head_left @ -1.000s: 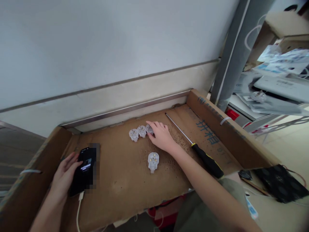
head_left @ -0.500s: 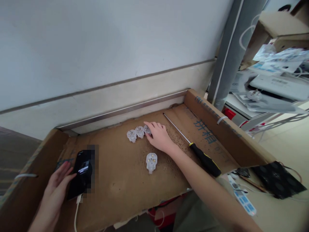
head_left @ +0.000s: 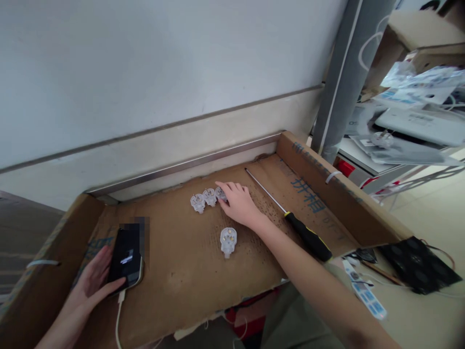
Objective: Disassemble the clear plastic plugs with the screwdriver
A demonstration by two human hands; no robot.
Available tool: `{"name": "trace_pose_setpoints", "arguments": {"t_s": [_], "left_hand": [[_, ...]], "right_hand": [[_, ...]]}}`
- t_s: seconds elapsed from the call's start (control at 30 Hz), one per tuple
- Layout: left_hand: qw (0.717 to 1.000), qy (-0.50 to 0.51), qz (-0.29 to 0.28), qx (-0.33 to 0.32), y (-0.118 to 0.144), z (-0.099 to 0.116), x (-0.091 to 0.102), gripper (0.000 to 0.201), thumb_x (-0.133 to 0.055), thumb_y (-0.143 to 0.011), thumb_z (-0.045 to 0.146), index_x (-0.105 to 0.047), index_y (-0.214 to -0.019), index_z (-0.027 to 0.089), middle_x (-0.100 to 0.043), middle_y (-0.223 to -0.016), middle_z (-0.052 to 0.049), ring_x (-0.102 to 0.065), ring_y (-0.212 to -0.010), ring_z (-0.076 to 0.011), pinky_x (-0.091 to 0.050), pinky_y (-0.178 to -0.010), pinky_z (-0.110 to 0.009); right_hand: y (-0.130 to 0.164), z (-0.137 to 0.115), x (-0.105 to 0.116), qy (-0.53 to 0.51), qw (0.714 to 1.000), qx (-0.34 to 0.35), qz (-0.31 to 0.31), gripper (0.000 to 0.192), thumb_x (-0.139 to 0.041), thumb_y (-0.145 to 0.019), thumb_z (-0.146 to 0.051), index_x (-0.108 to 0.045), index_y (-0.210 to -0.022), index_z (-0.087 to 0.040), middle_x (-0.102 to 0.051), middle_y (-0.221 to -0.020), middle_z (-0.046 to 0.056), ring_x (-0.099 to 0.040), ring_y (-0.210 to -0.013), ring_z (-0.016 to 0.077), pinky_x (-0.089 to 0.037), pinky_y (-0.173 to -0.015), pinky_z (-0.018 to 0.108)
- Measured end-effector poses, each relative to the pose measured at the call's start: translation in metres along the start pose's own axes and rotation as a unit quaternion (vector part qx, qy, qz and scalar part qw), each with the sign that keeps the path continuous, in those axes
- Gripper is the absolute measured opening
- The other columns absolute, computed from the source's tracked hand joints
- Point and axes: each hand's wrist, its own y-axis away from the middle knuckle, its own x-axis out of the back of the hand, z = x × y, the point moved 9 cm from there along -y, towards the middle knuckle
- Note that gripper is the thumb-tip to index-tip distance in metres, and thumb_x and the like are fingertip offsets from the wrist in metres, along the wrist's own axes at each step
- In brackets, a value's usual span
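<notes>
Right hand (head_left: 238,205) covers the third plug (head_left: 220,193) — its grip stays unclear.

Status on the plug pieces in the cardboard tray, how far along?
Lined up: two white plug pieces sit in a row at the back of the cardboard tray. In hand: right hand rests on a third beside them; left hand touches the phone. Left: one plug piece lies apart; screwdriver untouched.
</notes>
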Motion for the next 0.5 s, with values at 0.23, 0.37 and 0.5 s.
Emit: {"name": "trace_pose_setpoints", "arguments": {"t_s": [0.23, 0.37, 0.5], "left_hand": [[1.0, -0.009, 0.004, -0.022, 0.001, 0.006, -0.006, 0.072, -0.079, -0.036, 0.033, -0.059, -0.104, 0.044, -0.045, -0.143, 0.013, -0.034, -0.137, -0.0247, -0.029, -0.112, -0.037], [0.995, -0.043, 0.091, 0.007, -0.012, 0.016, -0.002, 0.047, -0.067, -0.058, 0.039, -0.06, -0.103, 0.028, -0.053, -0.138, 0.0, -0.044, -0.13, -0.0271, -0.031, -0.111, -0.043], [0.993, -0.08, 0.09, 0.005, -0.024, 0.027, -0.014, 0.047, -0.064, -0.066, 0.033, -0.057, -0.11, 0.018, -0.052, -0.138, -0.01, -0.048, -0.126, -0.0295, -0.034, -0.108, -0.046]], "right_hand": [[0.0, 0.001, -0.001, 0.0, 1.0, -0.002, -0.003, 0.051, -0.039, -0.091, -0.027, -0.035, -0.141, -0.021, -0.047, -0.13, 0.011, -0.042, -0.118, 0.0242, -0.033, -0.097, 0.043], [0.0, 0.001, 0.0, 0.001, 1.0, -0.004, -0.003, 0.051, -0.04, -0.091, -0.027, -0.035, -0.141, -0.021, -0.047, -0.13, 0.011, -0.042, -0.119, 0.0242, -0.033, -0.098, 0.042], [0.0, 0.001, 0.001, 0.003, 1.0, -0.003, -0.004, 0.05, -0.04, -0.091, -0.027, -0.036, -0.141, -0.021, -0.047, -0.13, 0.011, -0.042, -0.119, 0.0236, -0.033, -0.098, 0.041]]}}
